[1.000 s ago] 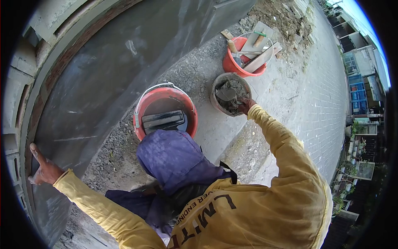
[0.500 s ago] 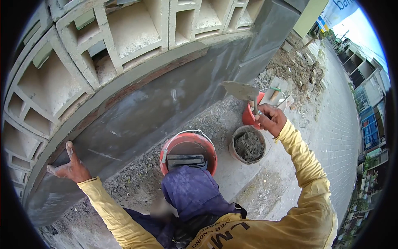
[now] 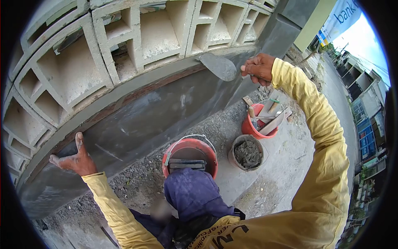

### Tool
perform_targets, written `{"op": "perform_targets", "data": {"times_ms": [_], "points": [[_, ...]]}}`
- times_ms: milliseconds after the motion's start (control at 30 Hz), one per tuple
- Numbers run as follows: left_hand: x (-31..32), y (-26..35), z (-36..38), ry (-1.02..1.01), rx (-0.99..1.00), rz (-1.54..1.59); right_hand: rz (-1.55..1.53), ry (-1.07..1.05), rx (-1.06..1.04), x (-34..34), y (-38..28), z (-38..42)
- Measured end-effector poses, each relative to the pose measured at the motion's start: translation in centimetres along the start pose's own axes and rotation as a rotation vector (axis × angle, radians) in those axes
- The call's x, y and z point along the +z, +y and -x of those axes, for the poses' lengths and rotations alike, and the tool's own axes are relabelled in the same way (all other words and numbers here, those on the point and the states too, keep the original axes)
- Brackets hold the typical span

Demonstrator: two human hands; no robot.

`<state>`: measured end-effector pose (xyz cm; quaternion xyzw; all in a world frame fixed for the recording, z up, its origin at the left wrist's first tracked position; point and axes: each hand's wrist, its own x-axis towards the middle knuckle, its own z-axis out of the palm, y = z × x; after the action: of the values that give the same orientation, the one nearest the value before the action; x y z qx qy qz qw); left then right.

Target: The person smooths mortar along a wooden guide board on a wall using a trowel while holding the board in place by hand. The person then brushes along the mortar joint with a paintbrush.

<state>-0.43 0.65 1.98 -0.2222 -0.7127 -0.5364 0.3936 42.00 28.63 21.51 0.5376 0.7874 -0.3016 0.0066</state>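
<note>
My right hand (image 3: pixel 260 69) is closed round the handle of a trowel (image 3: pixel 221 67). The trowel's broad blade points left, its tip right at the ledge under the pierced blocks (image 3: pixel 159 33). Below that ledge runs the grey plastered wall (image 3: pixel 153 99), with a strip of brick showing along its top. My left hand (image 3: pixel 78 159) is at the wall's upper edge on the left, thumb and fingers spread, holding nothing. Between my arms stands a red bucket (image 3: pixel 212 159) with a dark float (image 3: pixel 187 164) in it, partly hidden by my knee.
A smaller bucket of grey mortar (image 3: pixel 248 153) stands right of the red one. Behind it, another red bucket (image 3: pixel 245 124) holds several tools. Gravel (image 3: pixel 137 182) lies along the wall's foot. A paved street (image 3: pixel 340 95) runs along the right, and a banner (image 3: pixel 342 18) hangs at top right.
My right hand has lifted the trowel away from above the buckets, up to the ledge under the blocks. The tool bucket now shows more fully. My left hand keeps its place at the wall.
</note>
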Motion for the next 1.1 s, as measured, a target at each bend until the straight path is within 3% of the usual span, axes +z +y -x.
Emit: {"op": "perform_targets", "data": {"times_ms": [400,767,1100], "points": [[0.0,0.2,0.0,-0.032,-0.023,0.091,0.069,-0.108,0.115,-2.1,-0.6,1.0],[0.1,-0.4,0.2,-0.015,-0.015,0.027,0.155,-0.078,0.006,-2.4,-3.3,-1.4],[0.1,-0.5,0.2,-0.015,-0.009,0.037,0.117,-0.141,0.118,-5.0,-0.5,-3.9]]}}
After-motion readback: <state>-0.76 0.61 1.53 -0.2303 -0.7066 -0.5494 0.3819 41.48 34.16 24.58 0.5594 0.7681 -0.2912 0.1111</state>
